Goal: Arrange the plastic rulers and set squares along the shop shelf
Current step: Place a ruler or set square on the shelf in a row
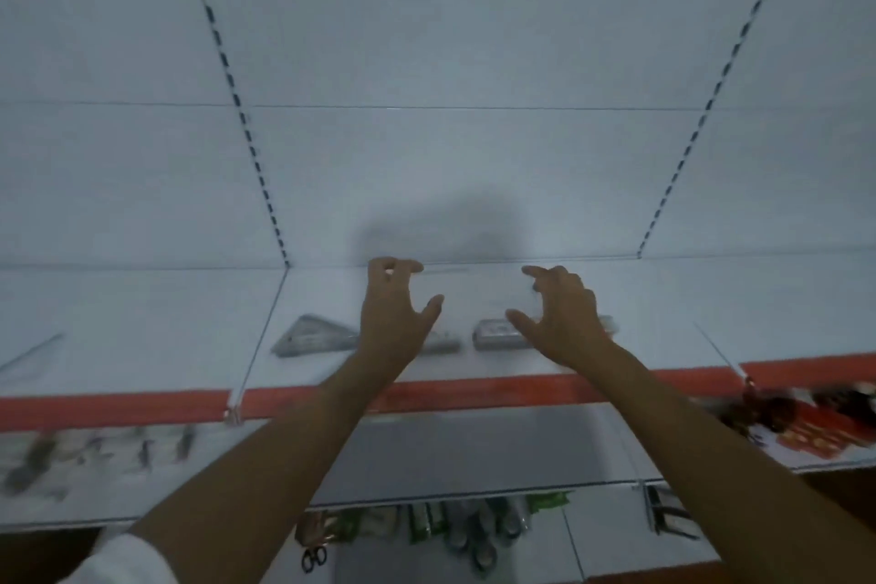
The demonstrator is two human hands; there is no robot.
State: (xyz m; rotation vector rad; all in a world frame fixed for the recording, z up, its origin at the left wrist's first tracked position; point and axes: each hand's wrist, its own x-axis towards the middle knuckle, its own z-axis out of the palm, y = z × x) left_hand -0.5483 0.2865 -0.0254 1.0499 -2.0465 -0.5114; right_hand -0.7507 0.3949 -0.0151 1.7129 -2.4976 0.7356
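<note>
Lying flat, blurred clear set square (316,337)

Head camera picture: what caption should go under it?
Both hands, left and right, hover with fingers curled above set squares and rulers on a shelf.

On the shop shelf (474,365): set square (313,337) to the left, pack of rulers (497,337) to the right, apart from each other. Above both, left hand (396,308) and right hand (561,313), side by side. Below, a lower shelf (474,455); beneath that, scissors (314,557).
</note>
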